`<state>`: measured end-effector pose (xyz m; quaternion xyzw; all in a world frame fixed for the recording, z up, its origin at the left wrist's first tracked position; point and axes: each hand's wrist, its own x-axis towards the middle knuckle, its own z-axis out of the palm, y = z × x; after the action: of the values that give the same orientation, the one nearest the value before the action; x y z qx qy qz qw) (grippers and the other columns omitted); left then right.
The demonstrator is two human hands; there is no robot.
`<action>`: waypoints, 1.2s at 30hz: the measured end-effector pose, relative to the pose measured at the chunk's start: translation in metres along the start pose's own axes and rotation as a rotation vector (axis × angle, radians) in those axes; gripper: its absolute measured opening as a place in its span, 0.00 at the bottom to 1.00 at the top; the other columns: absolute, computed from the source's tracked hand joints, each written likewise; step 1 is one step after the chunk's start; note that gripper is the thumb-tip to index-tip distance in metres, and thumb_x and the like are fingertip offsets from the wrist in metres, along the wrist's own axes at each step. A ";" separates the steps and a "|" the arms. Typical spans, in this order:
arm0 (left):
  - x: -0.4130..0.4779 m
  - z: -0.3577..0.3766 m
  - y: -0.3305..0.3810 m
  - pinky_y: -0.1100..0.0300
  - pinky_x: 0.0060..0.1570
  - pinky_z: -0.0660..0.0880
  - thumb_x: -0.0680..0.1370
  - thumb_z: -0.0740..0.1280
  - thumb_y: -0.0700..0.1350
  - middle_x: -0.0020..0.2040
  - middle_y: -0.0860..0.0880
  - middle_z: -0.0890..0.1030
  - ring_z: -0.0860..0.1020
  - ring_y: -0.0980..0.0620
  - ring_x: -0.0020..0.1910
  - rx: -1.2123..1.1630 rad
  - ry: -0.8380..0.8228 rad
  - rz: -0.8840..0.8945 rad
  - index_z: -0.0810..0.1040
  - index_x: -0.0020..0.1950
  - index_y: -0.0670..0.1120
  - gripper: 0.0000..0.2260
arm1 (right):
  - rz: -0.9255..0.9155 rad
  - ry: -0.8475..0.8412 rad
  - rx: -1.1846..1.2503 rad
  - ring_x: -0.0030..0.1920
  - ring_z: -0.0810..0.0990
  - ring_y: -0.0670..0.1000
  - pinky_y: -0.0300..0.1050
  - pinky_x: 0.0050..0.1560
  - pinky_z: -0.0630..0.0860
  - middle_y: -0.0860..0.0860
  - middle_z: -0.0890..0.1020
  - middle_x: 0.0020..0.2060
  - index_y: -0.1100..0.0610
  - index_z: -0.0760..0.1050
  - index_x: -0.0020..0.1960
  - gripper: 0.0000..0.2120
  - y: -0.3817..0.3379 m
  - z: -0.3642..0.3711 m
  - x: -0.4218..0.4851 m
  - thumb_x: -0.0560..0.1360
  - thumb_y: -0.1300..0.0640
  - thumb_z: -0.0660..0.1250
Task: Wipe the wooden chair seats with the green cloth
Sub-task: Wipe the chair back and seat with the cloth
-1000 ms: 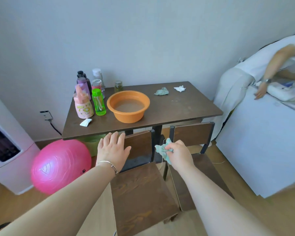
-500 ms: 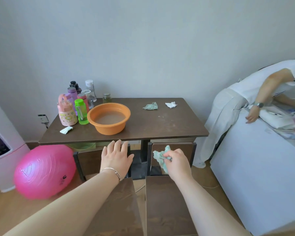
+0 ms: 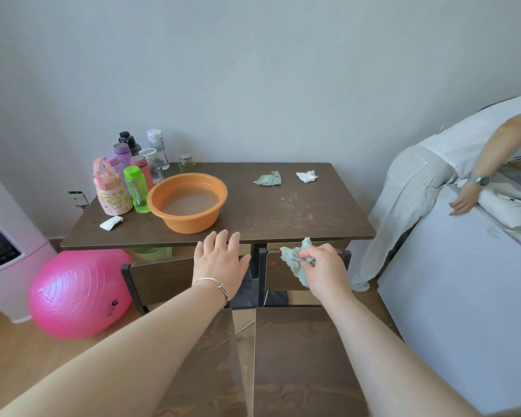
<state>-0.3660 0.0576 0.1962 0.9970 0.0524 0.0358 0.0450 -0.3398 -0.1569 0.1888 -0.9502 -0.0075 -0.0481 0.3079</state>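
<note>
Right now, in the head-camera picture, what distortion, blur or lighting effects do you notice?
Head view: wide-angle stretch on both forearms; soft even light, faint shadows; left hand, right hand and green cloth sharp; the other person's arm slightly blurred.

Bare forearms, silver bracelet (image 3: pixel 214 285) on left wrist

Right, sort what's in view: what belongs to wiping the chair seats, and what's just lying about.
Job: green cloth, gripped by the right hand; left chair seat; right chair seat.
Lying about: orange bowl, bottles, pink ball, crumpled cloth on the table, white tissue.
</note>
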 end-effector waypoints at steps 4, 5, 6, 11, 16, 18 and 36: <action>0.027 0.011 -0.013 0.44 0.76 0.54 0.82 0.50 0.60 0.79 0.48 0.57 0.53 0.43 0.78 -0.010 -0.012 0.025 0.53 0.78 0.53 0.26 | 0.019 -0.007 -0.028 0.50 0.75 0.47 0.35 0.44 0.76 0.50 0.74 0.59 0.52 0.78 0.60 0.11 -0.008 0.012 0.025 0.77 0.56 0.68; 0.034 0.012 -0.017 0.44 0.76 0.54 0.82 0.50 0.60 0.79 0.48 0.57 0.53 0.43 0.78 -0.011 -0.016 0.034 0.53 0.78 0.52 0.26 | 0.019 -0.011 -0.042 0.50 0.74 0.47 0.35 0.44 0.76 0.50 0.74 0.59 0.52 0.78 0.60 0.11 -0.011 0.015 0.031 0.77 0.55 0.68; 0.040 0.013 -0.022 0.44 0.76 0.54 0.82 0.50 0.60 0.79 0.48 0.57 0.53 0.43 0.78 -0.009 -0.022 0.045 0.52 0.78 0.52 0.26 | 0.019 -0.013 -0.055 0.50 0.74 0.47 0.35 0.43 0.76 0.50 0.74 0.58 0.52 0.78 0.59 0.11 -0.014 0.018 0.037 0.77 0.55 0.68; 0.075 0.016 -0.041 0.44 0.76 0.53 0.82 0.49 0.60 0.79 0.48 0.57 0.53 0.42 0.78 0.013 -0.032 0.086 0.52 0.78 0.52 0.26 | 0.028 0.008 -0.069 0.49 0.74 0.47 0.36 0.44 0.77 0.50 0.73 0.57 0.52 0.78 0.59 0.10 -0.027 0.029 0.067 0.78 0.56 0.67; 0.113 0.021 -0.046 0.43 0.76 0.54 0.82 0.49 0.61 0.79 0.48 0.57 0.54 0.42 0.78 -0.007 -0.029 0.090 0.52 0.78 0.53 0.26 | 0.039 -0.015 -0.098 0.49 0.74 0.47 0.34 0.43 0.76 0.50 0.73 0.58 0.52 0.78 0.59 0.11 -0.025 0.040 0.092 0.78 0.56 0.68; 0.128 0.025 -0.044 0.43 0.76 0.55 0.82 0.50 0.61 0.79 0.48 0.58 0.55 0.42 0.77 -0.015 -0.023 0.095 0.53 0.78 0.53 0.26 | 0.045 -0.016 -0.103 0.49 0.74 0.47 0.32 0.39 0.73 0.50 0.73 0.59 0.52 0.78 0.60 0.11 -0.022 0.043 0.107 0.78 0.56 0.68; 0.301 0.125 0.018 0.45 0.75 0.55 0.82 0.51 0.60 0.79 0.47 0.57 0.53 0.43 0.77 -0.011 -0.155 -0.047 0.53 0.79 0.51 0.27 | 0.049 -0.125 -0.071 0.48 0.77 0.51 0.49 0.50 0.81 0.51 0.72 0.55 0.53 0.78 0.59 0.10 0.081 0.102 0.318 0.79 0.57 0.65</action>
<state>-0.0561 0.0614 0.0942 0.9950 0.0721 -0.0426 0.0551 -0.0107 -0.1676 0.0900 -0.9615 -0.0017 0.0184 0.2741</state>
